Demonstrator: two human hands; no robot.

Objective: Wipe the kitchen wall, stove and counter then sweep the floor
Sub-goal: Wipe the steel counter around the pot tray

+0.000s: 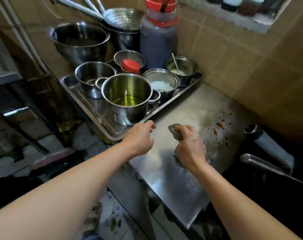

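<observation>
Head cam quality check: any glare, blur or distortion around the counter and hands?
Head view: wide-angle bending at the edges, forearms stretched; glare washes the counter near the right hand gripping the cloth; left hand slightly soft; floor lower left dark and smeared.

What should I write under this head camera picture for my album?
Right hand scrubs the steel counter with a grey cloth near red sauce splatters; left hand reaches toward the tray.

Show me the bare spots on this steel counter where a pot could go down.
Bare counter lies between the tray, the tiled wall and the red splatter. A second patch runs from the hands toward the near edge. The tray is packed with pots and bowls. The right hand grips a rag; the left hand is beside the tray's corner.
</observation>
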